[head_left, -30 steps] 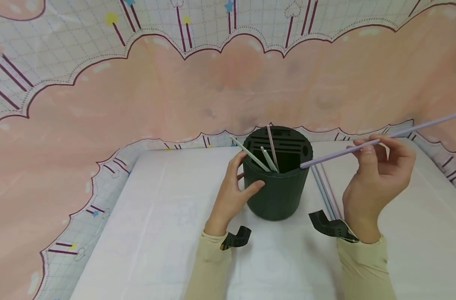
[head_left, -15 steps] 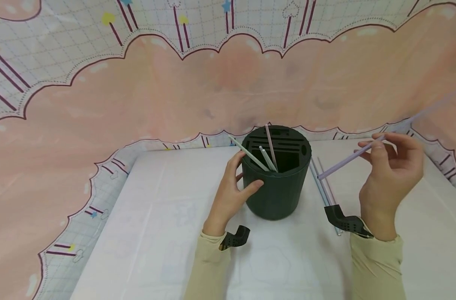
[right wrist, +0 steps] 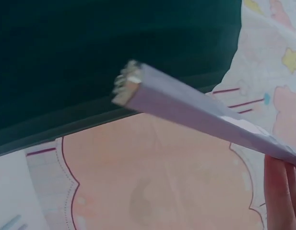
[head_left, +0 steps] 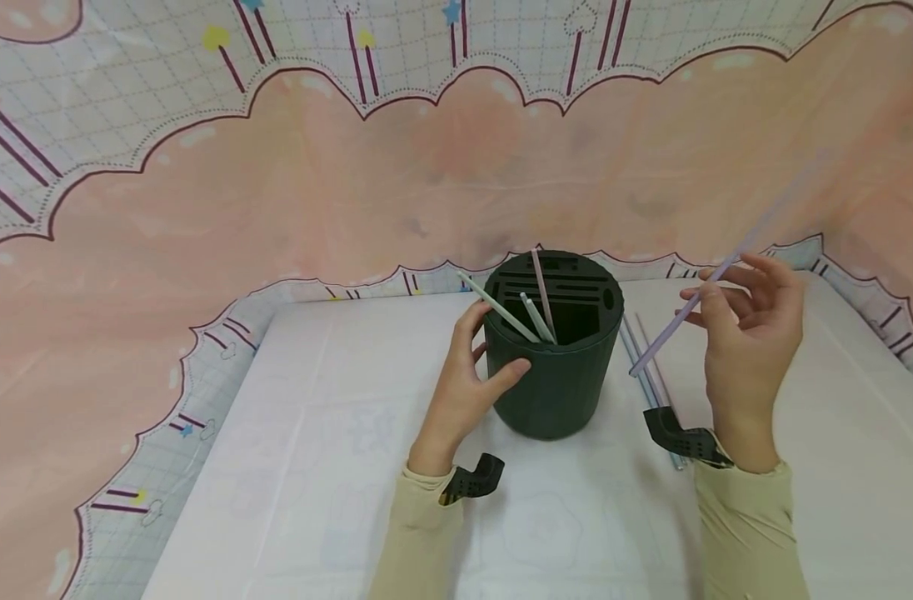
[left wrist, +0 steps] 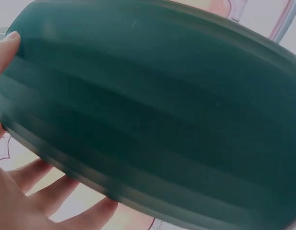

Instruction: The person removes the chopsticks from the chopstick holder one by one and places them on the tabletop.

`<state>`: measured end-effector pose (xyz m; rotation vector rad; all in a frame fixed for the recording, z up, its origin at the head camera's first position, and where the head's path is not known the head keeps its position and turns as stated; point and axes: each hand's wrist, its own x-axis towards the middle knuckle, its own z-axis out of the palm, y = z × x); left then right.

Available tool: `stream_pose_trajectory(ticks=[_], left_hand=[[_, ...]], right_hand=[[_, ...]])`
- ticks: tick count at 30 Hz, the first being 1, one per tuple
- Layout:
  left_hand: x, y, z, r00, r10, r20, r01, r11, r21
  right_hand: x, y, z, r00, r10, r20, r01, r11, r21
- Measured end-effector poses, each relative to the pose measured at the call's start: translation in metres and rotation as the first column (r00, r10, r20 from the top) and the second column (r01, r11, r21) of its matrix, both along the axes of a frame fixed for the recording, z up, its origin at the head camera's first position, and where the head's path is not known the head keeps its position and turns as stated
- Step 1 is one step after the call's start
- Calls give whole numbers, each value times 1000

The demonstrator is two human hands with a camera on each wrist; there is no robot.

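Note:
A dark green tub (head_left: 550,387) stands upright on the table, with a slotted cover over the back of its mouth. My left hand (head_left: 460,392) grips its left side, thumb on the front and fingers round the far side; the left wrist view is mostly filled by its wall (left wrist: 152,105). Pale green sticks (head_left: 512,319) and a pink stick (head_left: 544,292) lean inside the opening. To the right, my right hand (head_left: 752,350) pinches a long thin lilac stick (head_left: 674,325), slanting up to the right. Its lower end looks ragged and pale in the right wrist view (right wrist: 127,84).
Blue and pink sticks (head_left: 644,358) lie on the white table (head_left: 336,450) to the tub's right, partly behind the right wrist's camera mount (head_left: 681,437). A peach and white patterned cloth (head_left: 426,192) rises behind the table and along its left side.
The lilac stick has come away from the tub's rim and tilted steeper, its lower end now right of the tub. My right hand moved right, then back left. The left hand stays put.

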<state>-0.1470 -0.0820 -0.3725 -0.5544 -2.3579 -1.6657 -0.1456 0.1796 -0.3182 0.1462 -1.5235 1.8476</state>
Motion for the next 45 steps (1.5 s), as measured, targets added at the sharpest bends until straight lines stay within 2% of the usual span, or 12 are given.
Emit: stream_pose_trajectory(ticks=[7,12,20,27,29,30,33,34,36,38,41,45], left_hand=[[1,2,1,1000,17,-4,-17,1000,6],[0,2,2,1000,24,0,-24,1000,-13],[1,1,4,999,50,-20,-51,995,-85],[2,3,4,998,57,-4,-57,996,-64],[2,3,4,998,62,6,-62,996,-67],[3,3,4,998,64,13,-63,996,-69],[3,2,3,997,69,39,-66,995,-80],[4,2,3,996,71,48,-66,994,-84],[4,1,3,996,72,56,-67,994,-89],[5,1,3,996,73,56,-68,993,-94],[6,2,4,995,76,64,-69,992,-102],[7,5,5,994,83,66,-75,991,-114]], right_hand=[[-1,-4,-1,994,-54,94,39,987,153],[-10,-1,-13,972,-146,184,85,950,302],[-18,3,-27,917,-168,361,-13,893,450],[-27,10,-40,897,-123,424,-126,848,514],[-29,14,-45,879,-120,461,-170,824,541],[-29,16,-47,869,-125,478,-197,800,567],[-27,21,-50,832,-127,541,-295,723,625],[-25,21,-47,821,-142,553,-326,678,659],[-24,23,-46,802,-153,577,-381,613,692],[-25,26,-49,779,-167,605,-421,576,701],[-27,30,-53,749,-184,637,-461,547,699],[-30,39,-62,730,-184,658,-484,540,689]])
